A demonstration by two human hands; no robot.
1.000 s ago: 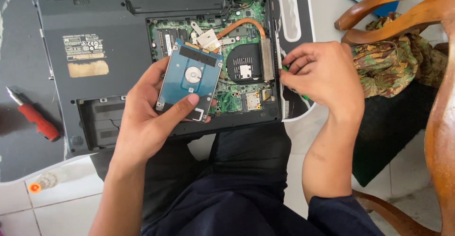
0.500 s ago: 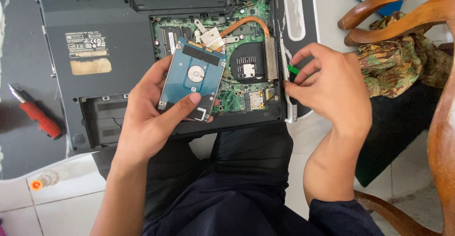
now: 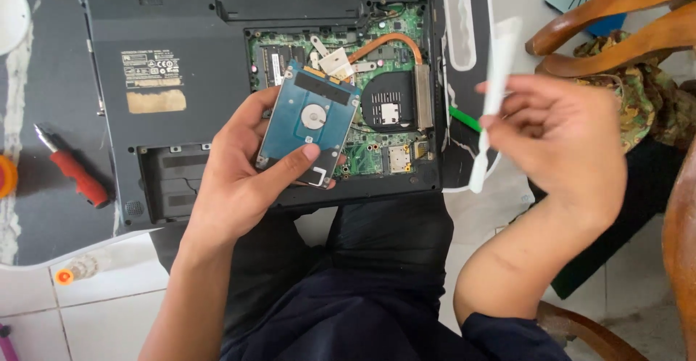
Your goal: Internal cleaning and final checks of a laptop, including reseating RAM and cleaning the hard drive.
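Head view: the left hand (image 3: pixel 239 187) grips a blue hard drive (image 3: pixel 309 122), thumb on its lower edge, holding it over the opened underside of a black laptop (image 3: pixel 181 49) lying on the dark surface (image 3: pixel 43 78). The right hand (image 3: pixel 562 140) pinches a white plastic pry tool (image 3: pixel 493 100) beside the laptop's right edge. A red-handled screwdriver (image 3: pixel 72 172) lies left.

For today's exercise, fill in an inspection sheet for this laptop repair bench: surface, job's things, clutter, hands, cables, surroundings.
Surface: dark table, white marbling.
Job's things: upturned laptop, base cover off, board exposed; hard drive; white plastic strip.
Clutter: red-handled screwdriver left of laptop; green tool at its right edge.
Hands: left hand grips the drive; right hand holds the strip in its fingers.
Cables: nothing seen.
Surroundings: wooden chair, tiled floor.
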